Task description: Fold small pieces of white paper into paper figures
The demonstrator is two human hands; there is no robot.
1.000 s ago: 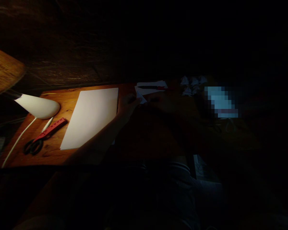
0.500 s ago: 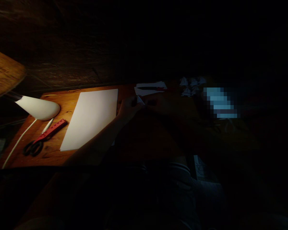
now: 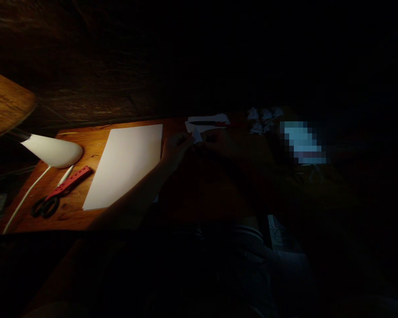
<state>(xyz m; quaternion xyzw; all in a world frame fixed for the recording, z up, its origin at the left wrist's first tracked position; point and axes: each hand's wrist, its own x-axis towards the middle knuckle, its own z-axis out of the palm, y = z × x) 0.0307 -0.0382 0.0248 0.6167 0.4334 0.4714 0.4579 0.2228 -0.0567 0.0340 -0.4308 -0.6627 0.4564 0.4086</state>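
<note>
A small folded piece of white paper point(image 3: 197, 135), triangular at its top, stands between my two hands over the dim middle of the table. My left hand point(image 3: 177, 145) pinches its left side. My right hand point(image 3: 217, 142) is closed at its right side, its fingers deep in shadow. Just beyond the hands lie white paper pieces point(image 3: 204, 128) with a dark, slim tool with a red end point(image 3: 207, 123) on top; its kind is hard to make out. A stack of white paper sheets point(image 3: 126, 163) lies left of my left forearm.
At the left stand a white lamp point(image 3: 53, 150) and its cord point(image 3: 26, 192). Red-sheathed scissors point(image 3: 61, 190) and a white pen-like stick point(image 3: 65, 176) lie near it. Several small folded papers point(image 3: 260, 120) sit at the back right, beside a pixelated bright screen point(image 3: 305, 141).
The folded paper has turned in my fingers, and its point now faces up with a broader face showing. Both hands stay in nearly the same place.
</note>
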